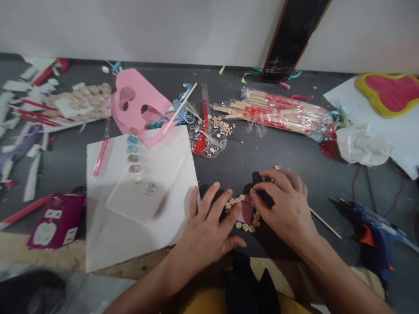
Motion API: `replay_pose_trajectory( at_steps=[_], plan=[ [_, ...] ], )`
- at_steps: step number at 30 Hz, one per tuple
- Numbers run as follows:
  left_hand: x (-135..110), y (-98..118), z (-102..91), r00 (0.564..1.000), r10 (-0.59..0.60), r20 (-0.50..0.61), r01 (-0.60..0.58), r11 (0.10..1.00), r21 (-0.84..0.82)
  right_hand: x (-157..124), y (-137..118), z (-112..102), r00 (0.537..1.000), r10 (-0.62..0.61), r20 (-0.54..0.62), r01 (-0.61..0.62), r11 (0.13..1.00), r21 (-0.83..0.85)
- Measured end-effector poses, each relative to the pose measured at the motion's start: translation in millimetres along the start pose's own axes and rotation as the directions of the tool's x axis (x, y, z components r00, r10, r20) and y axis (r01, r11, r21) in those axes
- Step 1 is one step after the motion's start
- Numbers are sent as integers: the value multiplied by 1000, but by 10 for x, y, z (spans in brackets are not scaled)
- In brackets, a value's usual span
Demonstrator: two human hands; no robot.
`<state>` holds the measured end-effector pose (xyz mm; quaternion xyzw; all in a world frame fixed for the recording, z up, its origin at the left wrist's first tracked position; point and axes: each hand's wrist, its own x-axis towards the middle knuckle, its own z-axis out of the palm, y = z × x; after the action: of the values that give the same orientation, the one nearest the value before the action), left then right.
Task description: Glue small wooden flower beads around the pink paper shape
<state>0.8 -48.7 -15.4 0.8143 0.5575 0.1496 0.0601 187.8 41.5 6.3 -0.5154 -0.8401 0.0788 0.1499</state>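
Observation:
A small dark red shape [246, 212] ringed with tiny wooden beads [234, 201] lies on a black piece [262, 237] near the table's front edge. My left hand [204, 229] rests flat beside it, fingers spread, fingertips touching the bead ring. My right hand [288, 207] curls over the right side of the shape, thumb and forefinger pinched at the bead ring's top. Whatever is between those fingertips is too small to name.
White sheets [131, 209] lie at the left, with a pink paper mask [140, 104] behind. A clear dish of googly eyes [207, 141], loose beads [222, 124] and bagged wooden sticks [278, 111] sit farther back. A blue glue gun [369, 226] lies at the right, a purple packet [55, 220] at the left.

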Motion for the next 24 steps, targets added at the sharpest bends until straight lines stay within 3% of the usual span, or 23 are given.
replay_pose_trajectory(
  at_steps=[8, 24],
  plan=[
    [-4, -8, 9, 1000, -8, -7, 8, 1000, -13, -32, -51, 10, 996, -84, 36, 81, 995, 58],
    [-2, -3, 3, 1000, -4, -15, 3, 1000, -14, -37, -69, 13, 995, -61, 84, 58, 998, 40]
  ],
)
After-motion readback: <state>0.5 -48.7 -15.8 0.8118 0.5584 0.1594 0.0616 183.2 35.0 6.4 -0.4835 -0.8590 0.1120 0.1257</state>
